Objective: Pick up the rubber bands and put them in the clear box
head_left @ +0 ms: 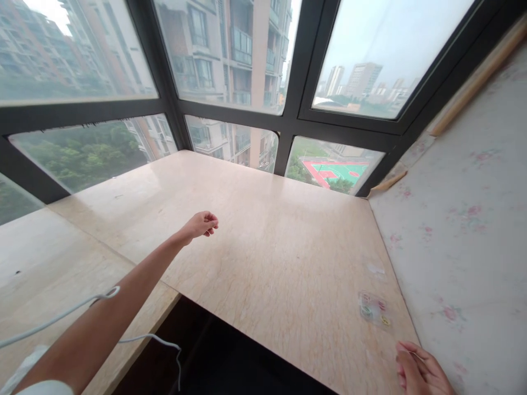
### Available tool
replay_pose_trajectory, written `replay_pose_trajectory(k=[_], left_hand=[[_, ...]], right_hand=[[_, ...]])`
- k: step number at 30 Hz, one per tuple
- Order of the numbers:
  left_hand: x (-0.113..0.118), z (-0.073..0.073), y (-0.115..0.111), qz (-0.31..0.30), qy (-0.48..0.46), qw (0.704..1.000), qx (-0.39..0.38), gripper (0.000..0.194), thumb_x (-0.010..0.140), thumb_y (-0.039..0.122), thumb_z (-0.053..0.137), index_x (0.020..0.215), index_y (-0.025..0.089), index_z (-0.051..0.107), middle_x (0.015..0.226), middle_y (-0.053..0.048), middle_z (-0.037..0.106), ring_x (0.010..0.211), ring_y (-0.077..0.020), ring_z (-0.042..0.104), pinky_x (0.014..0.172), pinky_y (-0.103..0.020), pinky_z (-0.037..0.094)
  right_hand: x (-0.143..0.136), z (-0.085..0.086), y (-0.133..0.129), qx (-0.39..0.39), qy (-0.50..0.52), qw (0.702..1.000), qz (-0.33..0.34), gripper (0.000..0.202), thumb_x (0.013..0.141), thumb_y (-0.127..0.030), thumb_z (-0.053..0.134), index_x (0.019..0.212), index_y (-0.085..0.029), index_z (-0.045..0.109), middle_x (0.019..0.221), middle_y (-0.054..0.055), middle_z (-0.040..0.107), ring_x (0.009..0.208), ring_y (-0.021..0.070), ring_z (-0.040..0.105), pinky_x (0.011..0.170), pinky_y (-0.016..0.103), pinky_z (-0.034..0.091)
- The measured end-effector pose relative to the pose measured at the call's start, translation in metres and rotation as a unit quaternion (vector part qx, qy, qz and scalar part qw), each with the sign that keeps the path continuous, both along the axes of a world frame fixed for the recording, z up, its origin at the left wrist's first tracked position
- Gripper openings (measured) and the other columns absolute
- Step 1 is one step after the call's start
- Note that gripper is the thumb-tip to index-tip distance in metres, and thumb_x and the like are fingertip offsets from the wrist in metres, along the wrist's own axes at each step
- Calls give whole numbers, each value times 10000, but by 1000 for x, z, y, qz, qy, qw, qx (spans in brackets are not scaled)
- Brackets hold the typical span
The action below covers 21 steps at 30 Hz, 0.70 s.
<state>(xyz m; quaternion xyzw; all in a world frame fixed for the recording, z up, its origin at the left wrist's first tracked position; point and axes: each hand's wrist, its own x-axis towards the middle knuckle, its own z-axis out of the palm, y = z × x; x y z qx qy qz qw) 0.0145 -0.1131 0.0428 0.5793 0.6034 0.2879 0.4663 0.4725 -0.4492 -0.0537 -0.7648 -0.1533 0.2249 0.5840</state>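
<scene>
My left hand (pixel 202 224) is held over the middle of the marble-patterned sill, the arm stretched out from the lower left. Its fingers are curled and pressed together; whatever they may hold is too small or hidden to name. At the lower right edge, my right hand (pixel 424 372) is closed in a pinch beside the wall, and I cannot make out anything between its fingertips. A small clear plastic box (pixel 374 309) with several coloured coiled or ring-like pieces lies just beyond the right hand. Past the box is a small transparent plastic piece (pixel 376 269).
A white cable (pixel 61 316) crosses near my left forearm and hangs over the sill's front edge (pixel 247 339), below which is a dark gap. Dark-framed windows (pixel 234 123) border the far side. A flowered wall (pixel 465 241) stands on the right. A dark speck (pixel 17 272) lies far left.
</scene>
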Motion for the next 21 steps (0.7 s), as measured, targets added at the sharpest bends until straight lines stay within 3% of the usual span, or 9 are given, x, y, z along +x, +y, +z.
replay_pose_trajectory(k=[7,13,21], left_hand=[[53,12,-15,-81,-36,995,40,306,697,326,672,944,147,653,780,-40,679,570,-105,581,521,-231,476],[96,18,-38,-98,-64,991,57,260,733,357,654,871,141,698,751,-50,698,551,-96,576,515,-213,475],[144,14,-55,-158,-75,982,64,288,757,439,657,707,157,689,649,-30,672,539,-91,560,505,-190,445]], right_hand=[[-6,5,2,44,4,999,0,497,564,-480,781,912,-165,616,576,-26,550,489,102,443,381,159,364],[-8,9,8,51,2,999,7,494,579,-511,769,899,-170,609,563,-31,549,469,103,440,366,165,353],[-6,7,12,31,-30,999,14,408,657,-484,721,898,-175,611,537,-43,525,449,109,438,365,179,347]])
